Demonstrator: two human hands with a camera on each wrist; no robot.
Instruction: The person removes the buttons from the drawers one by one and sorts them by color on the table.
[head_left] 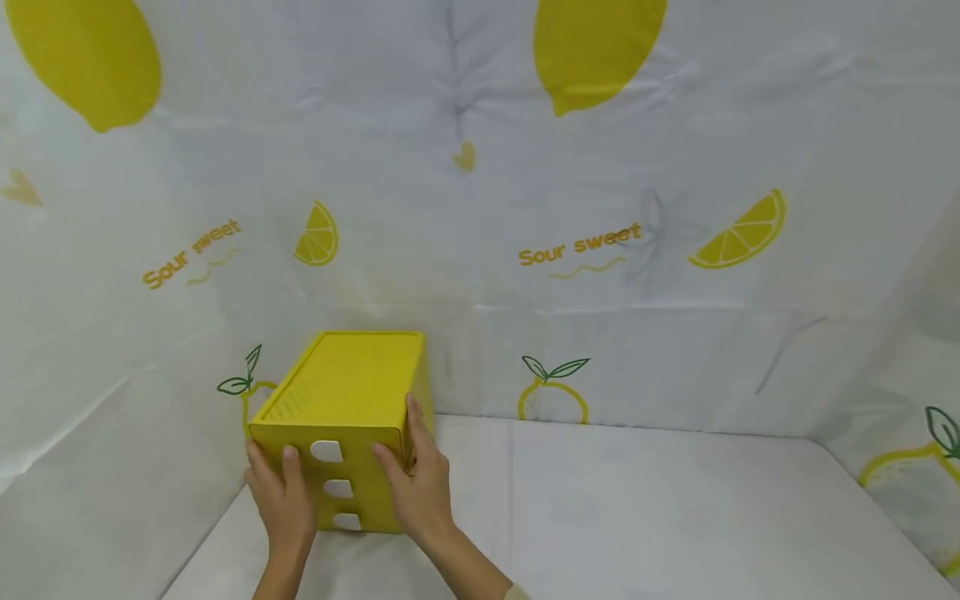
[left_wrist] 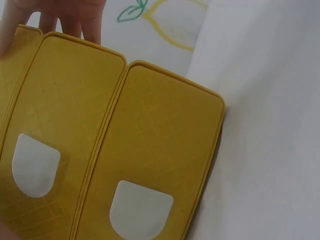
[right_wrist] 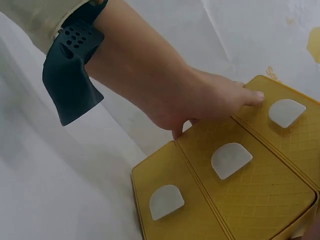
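Note:
A yellow three-drawer storage box (head_left: 348, 375) stands on the white tabletop, its front facing me. Each drawer carries a white rounded tab (left_wrist: 141, 210) on its textured front. My left hand (head_left: 285, 504) grips the box's left side, thumb against the top drawer's front; its fingers (left_wrist: 75, 20) show along that side in the left wrist view. On the opposite side, my right hand (head_left: 426, 492) holds the box, also with the thumb on the front. In the right wrist view this hand (right_wrist: 212, 97) wraps the edge, its fingers partly hidden. All the drawers look closed.
White sheeting (head_left: 465, 250) with lemon prints and "Sour sweet" lettering rises behind the box and at both sides. The white tabletop (head_left: 645, 508) extends to the right. A dark teal band (right_wrist: 75, 75) sits at the right wrist, beside a pale sleeve (right_wrist: 42, 17).

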